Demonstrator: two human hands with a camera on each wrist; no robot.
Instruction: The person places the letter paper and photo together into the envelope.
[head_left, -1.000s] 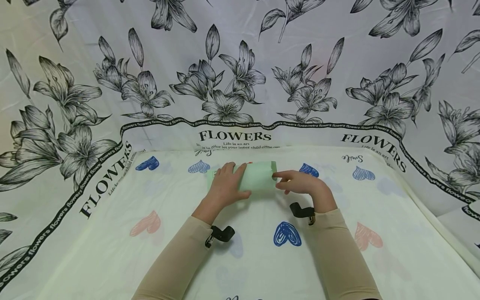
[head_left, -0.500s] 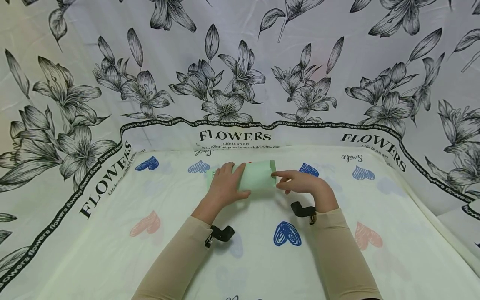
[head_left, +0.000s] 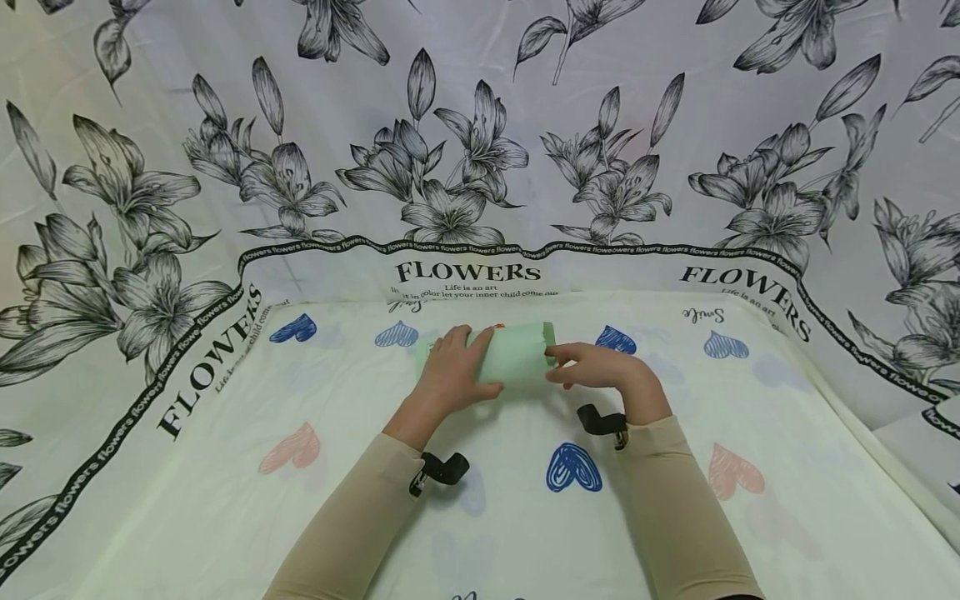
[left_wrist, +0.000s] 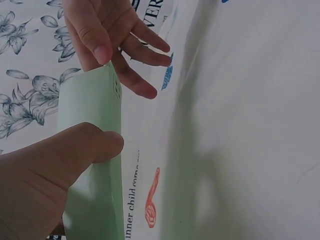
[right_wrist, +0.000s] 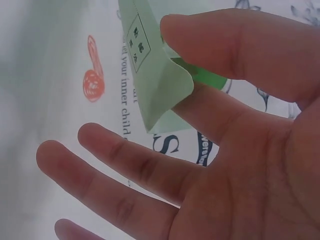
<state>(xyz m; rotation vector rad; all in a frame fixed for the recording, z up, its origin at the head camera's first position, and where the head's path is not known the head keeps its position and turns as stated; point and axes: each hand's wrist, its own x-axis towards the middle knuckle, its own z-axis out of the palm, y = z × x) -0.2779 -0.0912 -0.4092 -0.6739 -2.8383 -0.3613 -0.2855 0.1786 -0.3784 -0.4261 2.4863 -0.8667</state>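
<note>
A pale green paper envelope [head_left: 513,352] lies across the middle of the far table area in the head view. My left hand [head_left: 448,371] grips its left part, with the thumb [left_wrist: 95,145] along the near side. My right hand [head_left: 600,365] is at the envelope's right end. In the right wrist view, a bent paper flap [right_wrist: 170,85] lies between the thumb [right_wrist: 210,37] and the index finger, whose tip is hidden behind the paper. The other right fingers stretch out away from it. A printed box with characters [right_wrist: 138,43] shows near that end, and darker green shows inside.
A white tablecloth with printed hearts [head_left: 574,467] covers the table. Behind it hangs a white curtain with black flower prints [head_left: 457,208]. Black camera mounts [head_left: 446,468] sit on both wrists, below beige sleeves.
My right hand has edged slightly left against the envelope's end, and its lower fingers have shifted inward. The left hand stays in place on the envelope.
</note>
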